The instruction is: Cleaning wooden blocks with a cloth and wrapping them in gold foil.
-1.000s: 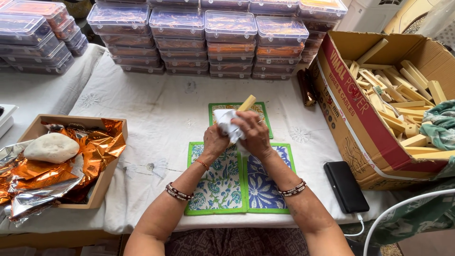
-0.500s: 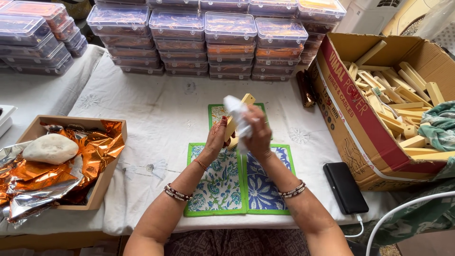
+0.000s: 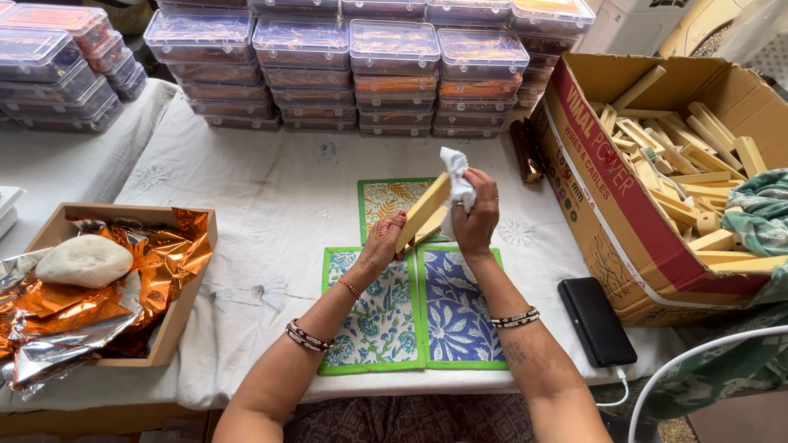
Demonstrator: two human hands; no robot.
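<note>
Tilting upward from lower left to upper right, a pale wooden block (image 3: 423, 212) is held above the printed fabric mats (image 3: 382, 316), its low end pinched in the left hand (image 3: 379, 246), whose fingers are curled closed around it. Its upper end is met by the right hand (image 3: 476, 220), whose fingers are bunched tightly on a crumpled white cloth (image 3: 456, 176) pressed against the block's top; the slant appears to be kept so that a long face is offered to the cloth while the other hand steadies the piece.

Relative to the mats, everything else is arranged within reach. To the right of them a black phone (image 3: 595, 320) is laid flat with a white cable running off its near end, and beyond it an open cardboard carton (image 3: 611, 193) is filled with more wooden blocks (image 3: 685, 180), loosely heaped. Behind the mats, stacks of clear lidded plastic boxes (image 3: 394, 70) are lined up along the far edge of the white tablecloth (image 3: 263, 197), and a small dark brown object (image 3: 527, 149) is left beside the carton. To the left of the mats a shallow wooden tray (image 3: 185, 303) is lined with orange and silver foil (image 3: 156, 271), on which a pale rounded stone (image 3: 84, 261) is rested.
</note>
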